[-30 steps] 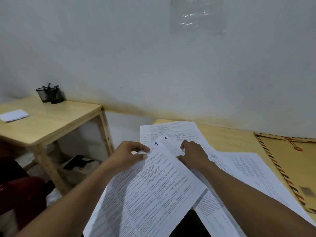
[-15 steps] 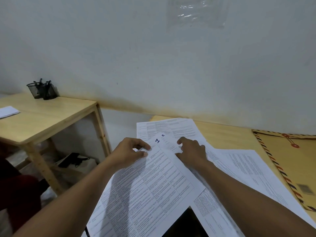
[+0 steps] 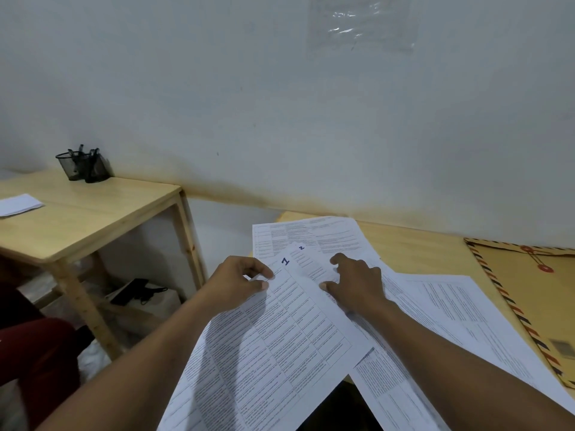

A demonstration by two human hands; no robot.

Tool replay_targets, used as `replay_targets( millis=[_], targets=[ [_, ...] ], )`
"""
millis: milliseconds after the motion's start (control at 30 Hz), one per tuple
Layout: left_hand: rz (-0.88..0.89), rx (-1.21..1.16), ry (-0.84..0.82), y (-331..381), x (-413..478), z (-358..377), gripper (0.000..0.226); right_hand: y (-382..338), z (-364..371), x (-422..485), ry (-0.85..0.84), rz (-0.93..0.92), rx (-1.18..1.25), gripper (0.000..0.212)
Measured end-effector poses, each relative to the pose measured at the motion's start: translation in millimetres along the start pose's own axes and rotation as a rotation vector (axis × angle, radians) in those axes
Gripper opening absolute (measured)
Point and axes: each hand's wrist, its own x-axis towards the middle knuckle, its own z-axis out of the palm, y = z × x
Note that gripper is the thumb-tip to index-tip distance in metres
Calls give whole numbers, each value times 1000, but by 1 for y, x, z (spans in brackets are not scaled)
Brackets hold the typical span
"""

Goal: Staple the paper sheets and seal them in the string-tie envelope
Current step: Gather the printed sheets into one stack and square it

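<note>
Our left hand [image 3: 239,283] has thumb and forefinger pinched on the top corner of the sheet marked 1 [image 3: 280,346], lifted slightly off the desk [image 3: 413,244]. Our right hand [image 3: 357,284] lies with fingers spread and flat on the sheet marked 2 [image 3: 306,259] beneath it, gripping nothing. We are collating, so we should slide page 1 until its top corners meet page 2's, then gather the other loose sheets [image 3: 466,312] fanned to the right. Their numbers are too small to read, so order needs checking. The string-tie envelope [image 3: 535,300] waits at the desk's right edge; no stapler shows here.
</note>
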Motion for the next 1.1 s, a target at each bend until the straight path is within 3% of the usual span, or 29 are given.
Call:
replay_targets(
  millis=[167,333,467,767,900,1033,1100],
  targets=[
    [2,1,-19,-1,4,3,20,-2,5,-5,78,-29,38,45],
    [11,-11,-14,0,7,5,16,0,5,-5,87,-37,196,59],
    [-8,-26,-9,-8,3,10,14,2,7,-9,65,-15,20,57],
    [-41,8,-29,-9,3,10,20,-8,8,-13,145,-60,51,41],
    [-18,-5,-60,-10,3,8,18,-5,7,-13,120,-31,342,44],
    [25,-75,34,-5,5,0,17,-5,-16,-7,-13,-55,599,67],
    [60,-95,84,-2,7,-6,16,-3,-27,-9,-106,-46,735,61]
  ],
)
